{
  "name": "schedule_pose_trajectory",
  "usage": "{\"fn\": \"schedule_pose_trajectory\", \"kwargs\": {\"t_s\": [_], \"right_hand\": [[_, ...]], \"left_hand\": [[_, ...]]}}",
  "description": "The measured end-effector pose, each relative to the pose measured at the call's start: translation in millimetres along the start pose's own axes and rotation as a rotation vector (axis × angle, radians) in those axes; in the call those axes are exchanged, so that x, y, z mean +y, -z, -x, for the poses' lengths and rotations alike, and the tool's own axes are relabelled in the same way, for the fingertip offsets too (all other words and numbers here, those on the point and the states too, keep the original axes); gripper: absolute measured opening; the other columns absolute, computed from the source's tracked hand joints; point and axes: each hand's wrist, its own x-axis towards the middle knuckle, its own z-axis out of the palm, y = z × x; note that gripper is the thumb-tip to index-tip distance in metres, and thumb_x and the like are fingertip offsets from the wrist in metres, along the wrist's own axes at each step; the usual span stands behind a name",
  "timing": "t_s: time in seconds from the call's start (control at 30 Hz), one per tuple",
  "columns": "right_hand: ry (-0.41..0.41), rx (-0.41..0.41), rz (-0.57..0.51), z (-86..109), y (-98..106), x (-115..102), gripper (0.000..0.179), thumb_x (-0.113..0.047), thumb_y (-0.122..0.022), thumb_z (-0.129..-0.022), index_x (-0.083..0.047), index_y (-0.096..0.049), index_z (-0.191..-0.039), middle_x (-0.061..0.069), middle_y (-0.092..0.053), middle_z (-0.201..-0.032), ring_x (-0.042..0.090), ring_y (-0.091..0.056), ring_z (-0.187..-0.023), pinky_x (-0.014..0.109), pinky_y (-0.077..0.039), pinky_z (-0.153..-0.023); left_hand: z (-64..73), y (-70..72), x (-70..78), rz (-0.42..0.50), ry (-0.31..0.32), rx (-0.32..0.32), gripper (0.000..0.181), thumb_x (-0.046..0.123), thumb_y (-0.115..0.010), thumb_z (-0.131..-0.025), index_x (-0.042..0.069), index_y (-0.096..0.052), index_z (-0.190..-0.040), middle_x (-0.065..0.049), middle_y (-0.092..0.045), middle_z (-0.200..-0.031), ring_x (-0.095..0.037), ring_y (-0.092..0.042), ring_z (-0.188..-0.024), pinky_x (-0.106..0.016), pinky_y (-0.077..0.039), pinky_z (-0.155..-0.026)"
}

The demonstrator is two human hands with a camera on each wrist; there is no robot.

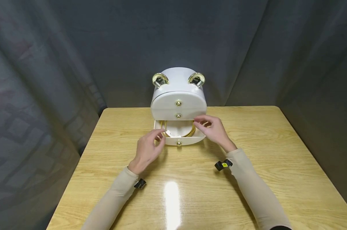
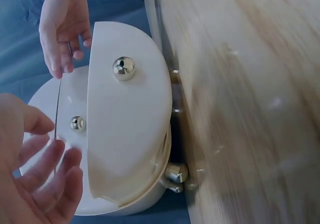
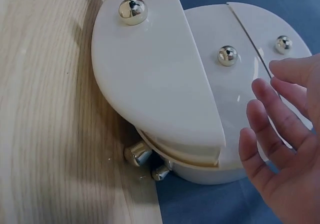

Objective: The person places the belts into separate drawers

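A white rounded drawer box with gold knobs stands at the table's back edge in the head view. Its bottom drawer is pulled out; in it lies a coiled yellow cable with a small white tag. My left hand hovers by the drawer's front left corner, its fingers loosely bent with nothing between them in the left wrist view. Over the right side of the drawer is my right hand, fingers apart and slightly bent, also holding nothing. The drawer front hides the cable from both wrist views.
Two gold ear-like rings stick up from the box top. Small gold feet show under the box. A wooden table spreads out in front, and dark grey curtains hang behind and at both sides.
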Motion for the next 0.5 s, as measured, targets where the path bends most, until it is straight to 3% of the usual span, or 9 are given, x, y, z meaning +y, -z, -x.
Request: {"fn": "schedule_pose_trajectory", "kwargs": {"t_s": [0.1,0.27,0.5], "right_hand": [[-0.004,0.007,0.004,3.7,3.2,2.0,0.023,-0.017,-0.077,-0.099,-0.003,-0.08,-0.116,0.013,-0.081,-0.11,0.019,-0.07,-0.091,0.032,-0.058,-0.082],[-0.027,0.018,0.025,13.7,9.2,8.7,0.025,-0.018,-0.076,-0.099,-0.001,-0.079,-0.118,0.013,-0.081,-0.112,0.013,-0.07,-0.09,0.024,-0.057,-0.08],[-0.062,0.054,0.06,26.3,20.3,18.3,0.026,-0.02,-0.076,-0.099,-0.004,-0.079,-0.12,0.013,-0.08,-0.111,0.007,-0.067,-0.092,0.019,-0.054,-0.08]], "left_hand": [[0.8,-1.5,1.0,0.016,-0.042,-0.031,0.028,0.009,-0.071,-0.094,0.009,-0.077,-0.121,-0.005,-0.079,-0.088,-0.017,-0.074,-0.072,-0.03,-0.057,-0.062],[6.1,-7.2,2.3,0.033,-0.065,-0.096,0.026,0.009,-0.072,-0.095,0.008,-0.077,-0.12,-0.005,-0.08,-0.09,-0.016,-0.074,-0.072,-0.029,-0.058,-0.063],[9.3,-15.7,7.8,-0.026,-0.085,-0.203,0.019,0.016,-0.073,-0.098,0.015,-0.08,-0.116,-0.001,-0.083,-0.092,-0.012,-0.076,-0.071,-0.026,-0.056,-0.06]]}}
